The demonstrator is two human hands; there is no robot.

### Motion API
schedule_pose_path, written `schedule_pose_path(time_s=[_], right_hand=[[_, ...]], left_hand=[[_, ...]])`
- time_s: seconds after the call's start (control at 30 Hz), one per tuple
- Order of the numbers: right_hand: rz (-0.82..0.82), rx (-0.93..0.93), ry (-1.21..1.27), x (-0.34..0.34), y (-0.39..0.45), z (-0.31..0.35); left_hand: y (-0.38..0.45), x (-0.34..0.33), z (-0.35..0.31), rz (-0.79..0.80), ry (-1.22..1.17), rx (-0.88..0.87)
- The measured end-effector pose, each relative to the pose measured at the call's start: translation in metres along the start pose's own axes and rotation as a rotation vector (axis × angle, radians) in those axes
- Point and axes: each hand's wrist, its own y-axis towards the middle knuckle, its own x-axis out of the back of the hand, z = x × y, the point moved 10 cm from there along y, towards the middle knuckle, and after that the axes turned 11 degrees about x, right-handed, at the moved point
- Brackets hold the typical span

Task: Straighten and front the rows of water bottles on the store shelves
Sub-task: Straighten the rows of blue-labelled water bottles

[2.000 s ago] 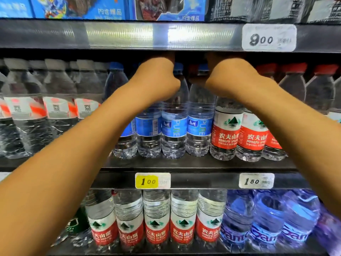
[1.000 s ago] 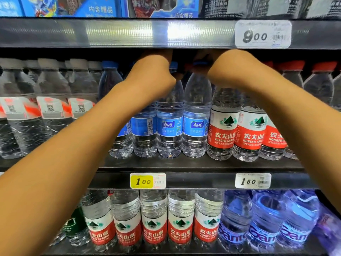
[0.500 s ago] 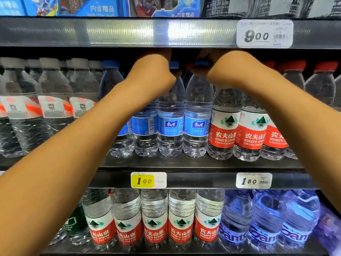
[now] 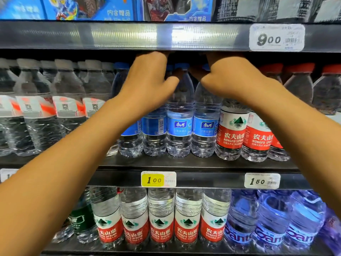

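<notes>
Blue-label bottles (image 4: 180, 126), clear w/ blue caps, stand upright in a row on the middle shelf (image 4: 193, 163), just above the yellow 1.00 tag (image 4: 153, 180). Left hand (image 4: 147, 80) & right hand (image 4: 230, 80) reach over their caps; fingers hidden behind, can't tell the grip.

Dark metal store shelving fills the view. Upper shelf edge (image 4: 55, 35) carries a clear glossy strip with bright light glare mid-span and a white price tag (image 4: 276, 37) reading 900. Middle shelf edge (image 4: 212, 180) holds a yellow 100 tag (image 4: 158, 179) and a white 150 tag (image 4: 262, 180). Blue printed boxes (image 4: 88, 8) sit on top.
</notes>
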Motion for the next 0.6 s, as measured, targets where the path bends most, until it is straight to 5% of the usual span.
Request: schedule_pose_path(time_s=[0.17, 0.37, 0.6], right_hand=[[-0.062, -0.004, -0.003, -0.001, 0.004, 0.023], [-0.083, 0.100, 0.049, -0.002, 0.018, 0.076], [0.022, -0.007, 0.069, -0.025, 0.043, 0.094]], left_hand=[[-0.008, 0.025, 0.037, -0.048, 0.063, 0.006], [0.004, 0.028, 0.091, 0.060, 0.176, 0.142], [0.016, 0.017, 0.095, 0.203, 0.266, 0.072]])
